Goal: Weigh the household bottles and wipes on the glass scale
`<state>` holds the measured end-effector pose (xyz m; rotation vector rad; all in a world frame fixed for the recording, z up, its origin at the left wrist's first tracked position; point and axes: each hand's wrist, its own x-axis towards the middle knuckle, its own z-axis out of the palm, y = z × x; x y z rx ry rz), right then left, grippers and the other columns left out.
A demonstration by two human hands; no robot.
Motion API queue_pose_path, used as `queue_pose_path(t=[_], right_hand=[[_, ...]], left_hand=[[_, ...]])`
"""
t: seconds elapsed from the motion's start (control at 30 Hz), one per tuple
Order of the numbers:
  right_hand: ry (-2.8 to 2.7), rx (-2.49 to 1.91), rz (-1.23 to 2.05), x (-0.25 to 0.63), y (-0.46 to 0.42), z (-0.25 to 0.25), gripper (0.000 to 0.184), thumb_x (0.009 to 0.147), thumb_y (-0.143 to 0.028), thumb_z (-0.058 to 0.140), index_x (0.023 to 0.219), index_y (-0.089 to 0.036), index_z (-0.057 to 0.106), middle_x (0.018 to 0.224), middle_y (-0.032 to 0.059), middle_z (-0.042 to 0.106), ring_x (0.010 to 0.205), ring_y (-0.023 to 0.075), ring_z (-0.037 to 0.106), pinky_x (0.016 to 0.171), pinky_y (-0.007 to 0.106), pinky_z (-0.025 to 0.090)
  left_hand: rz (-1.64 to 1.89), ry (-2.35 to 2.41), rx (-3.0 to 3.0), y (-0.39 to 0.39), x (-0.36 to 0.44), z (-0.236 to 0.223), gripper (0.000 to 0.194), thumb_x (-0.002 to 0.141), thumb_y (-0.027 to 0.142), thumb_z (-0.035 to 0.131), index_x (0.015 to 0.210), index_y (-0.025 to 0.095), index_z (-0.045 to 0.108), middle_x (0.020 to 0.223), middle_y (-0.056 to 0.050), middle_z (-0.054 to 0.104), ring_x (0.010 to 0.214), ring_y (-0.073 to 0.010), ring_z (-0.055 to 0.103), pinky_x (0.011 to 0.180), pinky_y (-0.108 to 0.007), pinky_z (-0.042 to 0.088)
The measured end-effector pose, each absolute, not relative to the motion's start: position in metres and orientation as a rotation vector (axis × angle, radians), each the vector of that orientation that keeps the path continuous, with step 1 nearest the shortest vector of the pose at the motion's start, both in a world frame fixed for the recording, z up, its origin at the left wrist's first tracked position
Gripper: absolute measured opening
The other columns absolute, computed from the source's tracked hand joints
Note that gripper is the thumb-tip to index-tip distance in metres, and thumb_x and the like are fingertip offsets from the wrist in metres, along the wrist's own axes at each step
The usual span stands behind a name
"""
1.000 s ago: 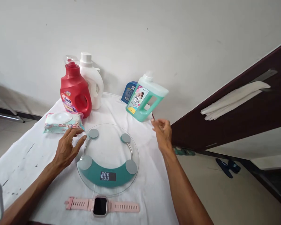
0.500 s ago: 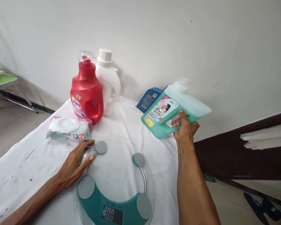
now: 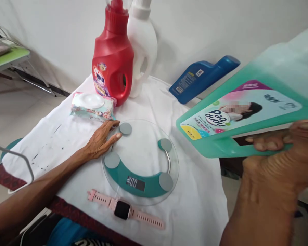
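My right hand [image 3: 274, 150] is wrapped round the handle of a big green detergent bottle [image 3: 202, 150], held tilted in the air at the right with its top toward the upper right edge. My left hand [image 3: 101, 140] lies with fingers apart on the left rim of a round glass bathroom scale [image 3: 141, 153]. The scale's display reads 0.0, and nothing stands on its plate. Just in front of the scale lies a pink-strapped smartwatch [image 3: 122, 209]. Behind my left fingertips is a pack of wet wipes [image 3: 92, 106].
A red detergent bottle [image 3: 113, 54] and a white bottle [image 3: 145, 41] stand at the back by the wall. A blue bottle [image 3: 200, 80] leans back there too. White cloth [image 3: 74, 181] covers the table. A green-topped table [image 3: 10, 56] stands at far left.
My right hand has brought the green bottle up and nearer, to the right. The view has shifted, so the smartwatch now shows. My left hand stays on the scale's rim.
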<state>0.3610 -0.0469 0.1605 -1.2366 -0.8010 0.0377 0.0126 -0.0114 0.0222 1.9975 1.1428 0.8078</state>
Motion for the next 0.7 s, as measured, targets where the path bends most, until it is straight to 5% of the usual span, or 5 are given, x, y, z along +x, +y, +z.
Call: queue_pose_path(t=[0.33, 0.7], right_hand=[[-0.802, -1.134, 0.384, 0.281, -0.112, 0.144, 0.053, 0.058, -0.037, 0.088, 0.050, -0.023, 0.036, 0.047, -0.0114, 0.030, 0.036, 0.0028, 0.027, 0.033, 0.022, 0.021], [-0.819, -1.031, 0.380, 0.252, -0.098, 0.121, 0.061, 0.061, -0.043, 0.094, 0.052, -0.023, 0.038, 0.047, -0.0117, 0.030, 0.038, 0.0026, 0.029, 0.035, 0.022, 0.027]], left_hand=[[0.866, 1.091, 2.064, -0.008, 0.009, 0.014, 0.071, 0.106, 0.074, 0.037, 0.134, 0.015, 0.064, 0.136, -0.017, 0.072, 0.123, -0.0303, 0.069, 0.113, -0.049, 0.054], [0.907, 1.050, 2.104, -0.005, 0.010, 0.006, 0.075, 0.106, 0.078, 0.034, 0.132, 0.014, 0.063, 0.130, -0.018, 0.072, 0.119, -0.0288, 0.069, 0.110, -0.049, 0.054]])
